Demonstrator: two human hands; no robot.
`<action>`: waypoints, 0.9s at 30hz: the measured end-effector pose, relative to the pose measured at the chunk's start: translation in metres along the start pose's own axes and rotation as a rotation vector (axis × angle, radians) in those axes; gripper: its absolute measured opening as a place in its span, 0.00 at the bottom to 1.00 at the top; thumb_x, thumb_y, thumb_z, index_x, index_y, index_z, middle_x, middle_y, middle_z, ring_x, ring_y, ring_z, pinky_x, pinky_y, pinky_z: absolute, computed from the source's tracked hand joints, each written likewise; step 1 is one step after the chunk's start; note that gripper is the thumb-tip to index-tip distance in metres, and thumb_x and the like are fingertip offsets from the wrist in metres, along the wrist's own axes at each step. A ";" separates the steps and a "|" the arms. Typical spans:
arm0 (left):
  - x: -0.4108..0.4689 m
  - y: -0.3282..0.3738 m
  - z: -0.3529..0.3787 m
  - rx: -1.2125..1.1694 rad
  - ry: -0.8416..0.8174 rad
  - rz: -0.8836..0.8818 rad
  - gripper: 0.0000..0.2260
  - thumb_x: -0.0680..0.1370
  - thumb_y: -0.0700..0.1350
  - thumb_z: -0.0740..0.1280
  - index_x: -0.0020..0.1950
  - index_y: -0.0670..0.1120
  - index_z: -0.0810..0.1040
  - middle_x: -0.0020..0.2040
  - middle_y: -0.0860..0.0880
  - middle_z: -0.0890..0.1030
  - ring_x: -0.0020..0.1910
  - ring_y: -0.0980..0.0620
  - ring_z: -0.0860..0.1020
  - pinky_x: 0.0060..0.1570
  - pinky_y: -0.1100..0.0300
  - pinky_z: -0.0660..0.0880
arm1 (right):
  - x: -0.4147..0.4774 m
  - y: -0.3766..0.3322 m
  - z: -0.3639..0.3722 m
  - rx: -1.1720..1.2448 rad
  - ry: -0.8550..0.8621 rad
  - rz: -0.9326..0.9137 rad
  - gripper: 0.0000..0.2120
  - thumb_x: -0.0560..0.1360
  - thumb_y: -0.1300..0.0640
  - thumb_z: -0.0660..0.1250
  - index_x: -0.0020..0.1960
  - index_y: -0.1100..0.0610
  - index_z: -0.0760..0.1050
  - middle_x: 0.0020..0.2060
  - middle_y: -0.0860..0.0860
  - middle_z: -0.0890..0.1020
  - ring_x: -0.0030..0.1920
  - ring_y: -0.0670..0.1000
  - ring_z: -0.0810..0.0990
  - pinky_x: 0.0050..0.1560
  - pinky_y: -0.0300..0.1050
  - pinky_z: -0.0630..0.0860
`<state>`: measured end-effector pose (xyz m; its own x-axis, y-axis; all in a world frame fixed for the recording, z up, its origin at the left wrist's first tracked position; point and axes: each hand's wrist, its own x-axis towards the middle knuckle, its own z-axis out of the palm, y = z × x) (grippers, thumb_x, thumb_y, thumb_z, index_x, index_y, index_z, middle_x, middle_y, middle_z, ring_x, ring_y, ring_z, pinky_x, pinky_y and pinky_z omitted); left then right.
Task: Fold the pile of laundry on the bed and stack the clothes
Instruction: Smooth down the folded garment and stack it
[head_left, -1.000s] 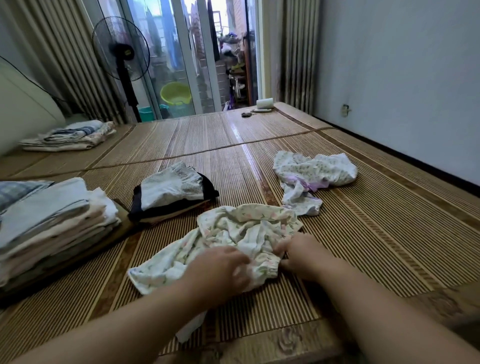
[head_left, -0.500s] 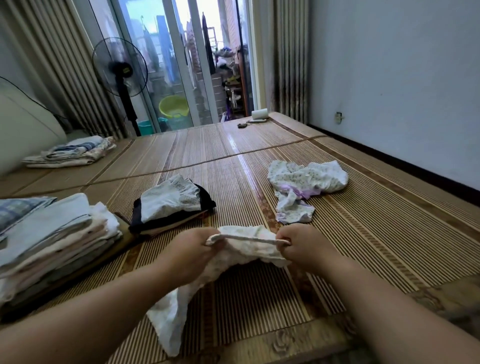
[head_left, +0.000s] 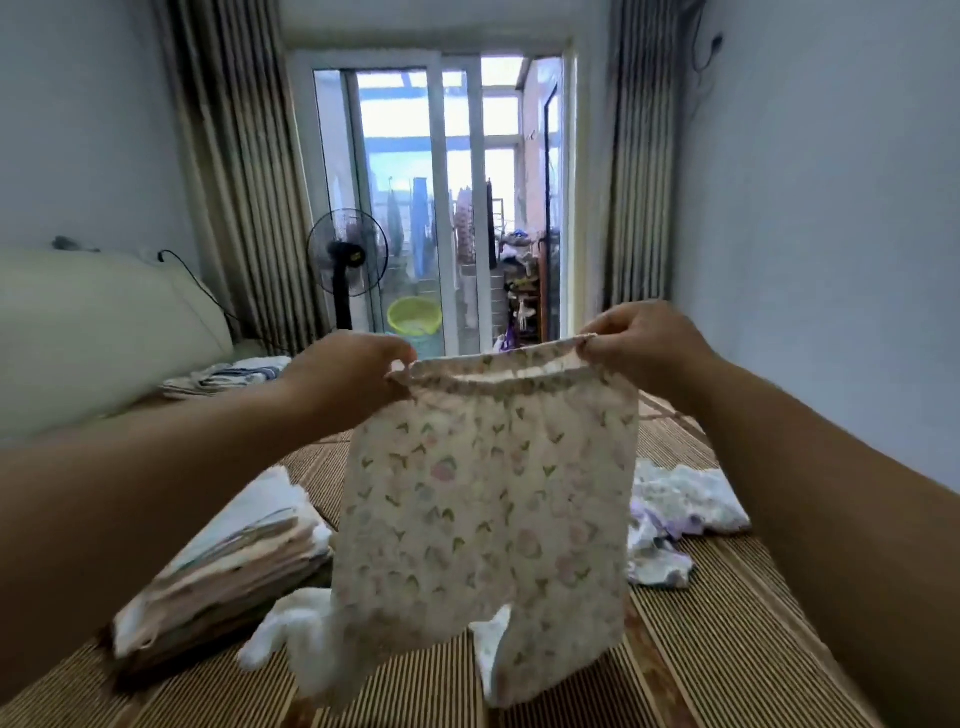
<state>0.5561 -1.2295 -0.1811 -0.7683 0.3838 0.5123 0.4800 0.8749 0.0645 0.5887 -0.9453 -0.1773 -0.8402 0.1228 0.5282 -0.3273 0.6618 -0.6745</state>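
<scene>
Floral pants (head_left: 483, 519) hanging below left grip (head_left: 348, 379), right grip (head_left: 644, 338)

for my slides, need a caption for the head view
Left hand and right hand hold floral pants up by the waistband; folded stack left, crumpled garment right.

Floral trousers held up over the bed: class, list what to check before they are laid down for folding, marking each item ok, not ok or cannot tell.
1. Left hand pinches one waistband end: ok.
2. Right hand pinches the other end: ok.
3. The floral trousers hang spread, front flat: ok.
4. Leg ends straight: not ok, they bunch on the mat.
5. Mat behind the trousers free for laying them down: cannot tell, hidden.
6. Folded stack within reach at the left: ok.
</scene>
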 end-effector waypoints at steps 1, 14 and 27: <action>0.004 -0.003 -0.011 0.083 0.041 0.071 0.15 0.77 0.50 0.68 0.64 0.50 0.75 0.51 0.44 0.82 0.41 0.48 0.78 0.41 0.57 0.76 | 0.009 -0.015 -0.006 0.002 0.018 -0.024 0.02 0.71 0.58 0.71 0.41 0.55 0.83 0.34 0.50 0.81 0.36 0.49 0.78 0.41 0.45 0.76; 0.029 0.000 -0.117 -0.154 0.114 0.150 0.08 0.80 0.37 0.60 0.48 0.49 0.76 0.44 0.47 0.77 0.43 0.46 0.77 0.39 0.54 0.76 | 0.027 -0.105 -0.054 0.115 -0.258 -0.100 0.09 0.80 0.53 0.61 0.50 0.56 0.78 0.36 0.51 0.79 0.34 0.48 0.78 0.35 0.41 0.76; 0.030 0.016 -0.149 -0.684 -0.136 -0.036 0.14 0.75 0.55 0.66 0.49 0.44 0.73 0.43 0.42 0.78 0.42 0.44 0.80 0.45 0.49 0.80 | 0.030 -0.137 -0.082 -0.070 -0.258 -0.164 0.05 0.72 0.58 0.72 0.47 0.59 0.81 0.39 0.56 0.84 0.39 0.53 0.85 0.39 0.44 0.82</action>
<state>0.6034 -1.2483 -0.0371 -0.8137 0.4306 0.3904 0.5775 0.5228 0.6270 0.6438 -0.9715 -0.0272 -0.8636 -0.1759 0.4725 -0.4446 0.7075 -0.5493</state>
